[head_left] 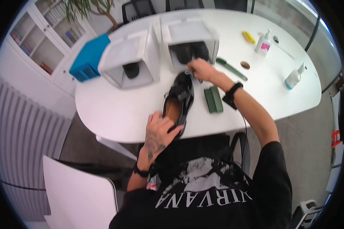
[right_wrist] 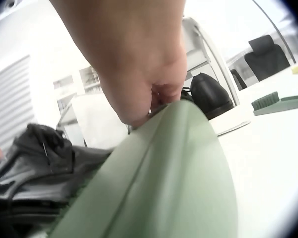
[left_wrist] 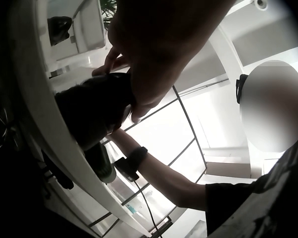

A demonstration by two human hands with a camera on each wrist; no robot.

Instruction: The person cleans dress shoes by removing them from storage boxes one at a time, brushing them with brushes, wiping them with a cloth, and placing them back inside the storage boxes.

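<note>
A black lace-up shoe [head_left: 186,84] lies on the white table, toe pointing away. My left hand [head_left: 156,131] grips its heel end, thumb on the right side and fingers over the left edge of the opening. By the toe, my right hand [head_left: 203,70] has curled fingers pinching a small greyish item [head_left: 189,73], mostly hidden and too small to identify. A green block-shaped brush [head_left: 213,100] sits right of the shoe; it looms large, bristles toward the shoe [right_wrist: 35,173], in the right wrist view.
Two white boxes [head_left: 153,57] with black shoes inside stand behind the shoe. A blue container [head_left: 88,57] is at the left. On the right are a green long-handled brush [head_left: 233,70], a table hole, a yellow item [head_left: 249,37] and two pump bottles [head_left: 263,44].
</note>
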